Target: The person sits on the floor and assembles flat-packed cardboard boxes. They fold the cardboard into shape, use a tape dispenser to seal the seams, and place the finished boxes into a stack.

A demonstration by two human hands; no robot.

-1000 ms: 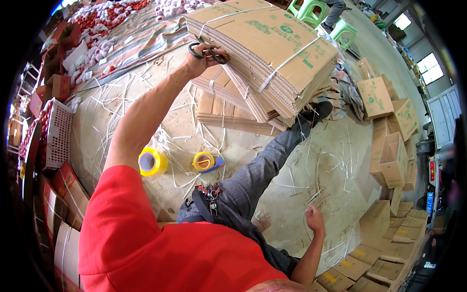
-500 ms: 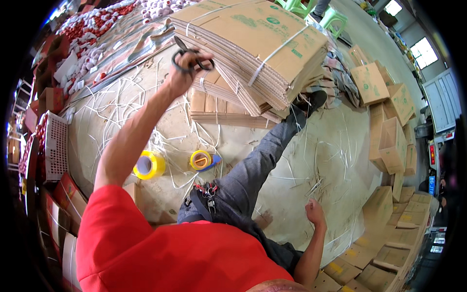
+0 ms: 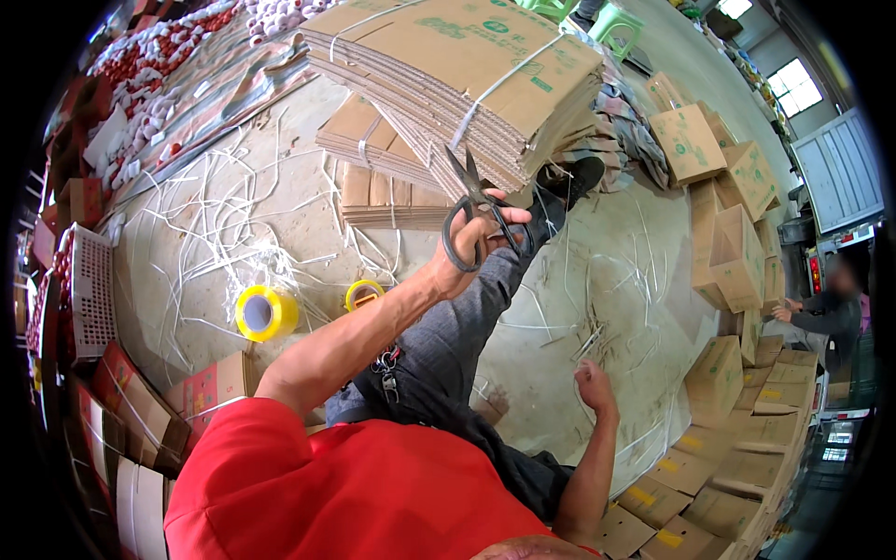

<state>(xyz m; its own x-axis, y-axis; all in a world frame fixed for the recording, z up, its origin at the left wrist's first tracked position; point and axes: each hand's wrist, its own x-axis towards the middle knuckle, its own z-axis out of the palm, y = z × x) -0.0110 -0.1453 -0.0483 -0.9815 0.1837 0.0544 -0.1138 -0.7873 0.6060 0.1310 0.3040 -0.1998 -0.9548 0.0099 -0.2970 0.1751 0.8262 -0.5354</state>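
Scissors (image 3: pixel 481 213) in left hand (image 3: pixel 467 245), blades pointing up-left.

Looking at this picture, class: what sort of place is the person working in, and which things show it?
Probably a fruit packing shed. The left hand holds scissors at a strapped bundle of flat cartons, made-up boxes stand along the right, tape rolls lie on the floor, and red fruit is heaped at top left.

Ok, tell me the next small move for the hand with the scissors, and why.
Probably ease the scissors forward so the blades slip under the white strap binding the bundle of flattened cartons. The left hand holds them with tips pointing at the bundle's edge, just short of the strap, which looks intact. The right hand rests on the floor.
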